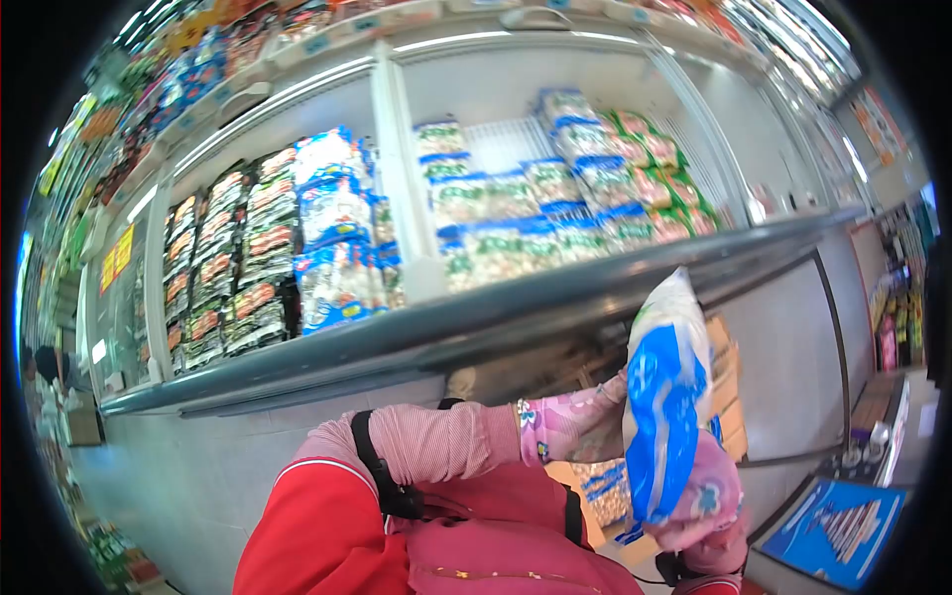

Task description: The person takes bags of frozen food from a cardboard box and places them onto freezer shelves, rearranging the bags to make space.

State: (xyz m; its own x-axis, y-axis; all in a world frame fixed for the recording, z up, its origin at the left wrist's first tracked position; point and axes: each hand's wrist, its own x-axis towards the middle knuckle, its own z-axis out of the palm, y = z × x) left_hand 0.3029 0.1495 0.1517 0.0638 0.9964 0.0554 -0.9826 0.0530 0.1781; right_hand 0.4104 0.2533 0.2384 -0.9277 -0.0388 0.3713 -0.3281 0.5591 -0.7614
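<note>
A blue and white plastic bag (666,397) is held upright, slightly tilted, in front of the freezer's lower front. My left hand (609,405) comes in from the left and grips the bag's left side, its fingertips partly hidden by the bag. At the bag's lower right, my right hand (702,484) holds it too, mostly covered by floral fabric. Below the bag, an open cardboard box (595,506) contains more blue and white packets (607,486).
A glass-fronted freezer (421,268) spans the view, stacked with white and blue bags (496,198), green and pink bags (659,169) and dark packets (213,268). Stacked cartons (732,397) stand behind the bag. A blue printed panel (838,526) lies at the lower right.
</note>
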